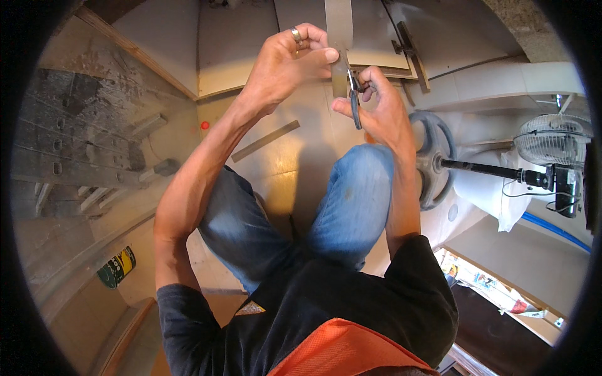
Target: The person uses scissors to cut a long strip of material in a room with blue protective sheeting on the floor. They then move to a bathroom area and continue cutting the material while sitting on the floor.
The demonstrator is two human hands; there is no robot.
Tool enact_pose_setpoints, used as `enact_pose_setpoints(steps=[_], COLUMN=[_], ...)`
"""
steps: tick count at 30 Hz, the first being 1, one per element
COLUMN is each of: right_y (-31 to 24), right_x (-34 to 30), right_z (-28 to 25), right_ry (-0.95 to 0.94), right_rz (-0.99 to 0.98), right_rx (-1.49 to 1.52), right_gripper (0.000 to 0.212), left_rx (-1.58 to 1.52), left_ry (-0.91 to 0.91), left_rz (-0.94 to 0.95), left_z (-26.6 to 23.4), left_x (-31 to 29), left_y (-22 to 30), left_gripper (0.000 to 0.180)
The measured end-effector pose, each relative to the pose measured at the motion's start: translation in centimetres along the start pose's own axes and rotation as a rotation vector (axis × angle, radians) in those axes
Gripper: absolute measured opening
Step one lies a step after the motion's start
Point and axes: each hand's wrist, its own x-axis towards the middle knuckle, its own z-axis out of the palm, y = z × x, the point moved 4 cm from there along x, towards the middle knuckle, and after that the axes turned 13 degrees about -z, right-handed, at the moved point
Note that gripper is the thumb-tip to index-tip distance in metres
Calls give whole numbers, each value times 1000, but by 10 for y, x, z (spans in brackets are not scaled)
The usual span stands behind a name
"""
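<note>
My left hand [285, 62], a ring on one finger, pinches a long grey-brown strip [338, 25] that runs up to the top edge. My right hand [379, 106] grips dark-handled scissors [355, 100] with their blades closed around the strip's lower part, just below my left thumb. Both hands are held out above my knees in blue jeans [351, 200].
A loose cut strip [264, 141] lies on the pale floor by my left forearm. A standing fan [552, 141] with a round grey base [436, 156] is to the right. A metal ladder [75, 156] lies at the left. A wooden panel [376, 44] lies ahead.
</note>
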Motion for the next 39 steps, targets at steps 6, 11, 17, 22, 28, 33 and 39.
enact_pose_setpoints(steps=[6,11,17,22,28,33,39], right_y=[-7,-12,-14,-18,-16,-16,-12], right_x=[-2,-4,-5,-4,-2,-5,-3], right_z=[-4,-4,-7,-9,-11,-10,-9], right_ry=[48,97,88,113,115,126,166], right_rz=[19,65,90,-27,2,7,95], right_rx=[-10,38,-31,-162,-211,-186,-73], right_gripper=[49,48,52,54,64,52,61], left_rx=[-22,-47,-53,-6,-26,-32,-151], left_ry=[-5,-23,-25,-4,15,-2,-20], left_rz=[-7,-22,-3,-5,9,-3,-23], left_z=[2,2,5,11,12,10,10], left_x=[-1,-1,-2,-4,-6,-4,-1], left_y=[-1,-3,-3,-2,0,-2,-7], left_gripper=[7,9,7,9,11,10,14])
